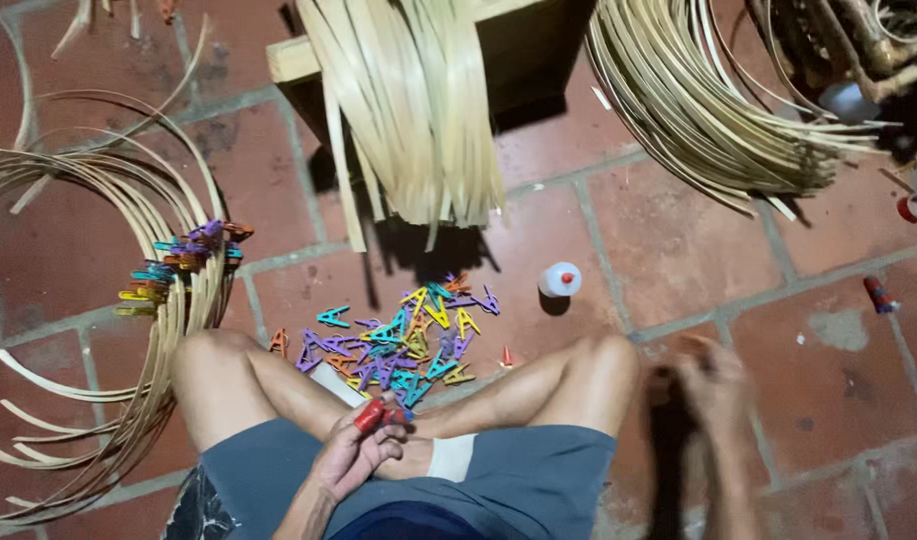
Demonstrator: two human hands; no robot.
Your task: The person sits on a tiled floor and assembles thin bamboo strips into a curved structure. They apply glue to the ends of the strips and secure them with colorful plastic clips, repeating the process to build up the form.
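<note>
Here, red tool (370, 414) in left hand (353, 455)

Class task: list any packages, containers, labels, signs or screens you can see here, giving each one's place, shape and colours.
Small bottle: on the brick floor past the clip pile; round, white, red cap.
Red tube: held in the left hand; slim, cylindrical.
No signs or screens.

A pile of little clips (403, 345) in many colours lies on the red brick floor (668, 250). A small white bottle with a red cap (559, 280) stands near it. Long pale strips (408, 110) hang over a wooden stool (296, 60), and a ring of strips (168, 310) at the left has more clips on it.
</note>
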